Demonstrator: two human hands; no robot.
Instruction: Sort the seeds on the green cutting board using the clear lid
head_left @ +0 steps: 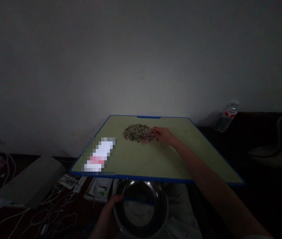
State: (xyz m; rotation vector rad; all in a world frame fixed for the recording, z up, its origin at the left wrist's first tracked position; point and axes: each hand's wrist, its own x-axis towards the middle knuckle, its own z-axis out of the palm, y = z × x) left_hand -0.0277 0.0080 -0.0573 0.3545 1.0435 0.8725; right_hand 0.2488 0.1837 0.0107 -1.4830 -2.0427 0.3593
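My left hand point(109, 208) grips the rim of a shiny metal bowl point(165, 212), its thumb over the edge. The bowl is below the front edge of a pale green board point(141, 162) with a blue border. On the board lies a spread pile of small dark and light grains point(136, 132), too small to name. My right hand point(162, 135) is closed at the pile's right side, pinching a thin, see-through pinkish flat piece point(147, 141) that touches the grains. Its exact kind is unclear in the dim light.
A blurred-out phone-like bright screen point(99, 155) lies on the board's left. A clear bottle point(228, 117) with a red and white label leans at the right. White cables point(41, 212), a grey box point(31, 181) and a white tray point(99, 189) sit lower left.
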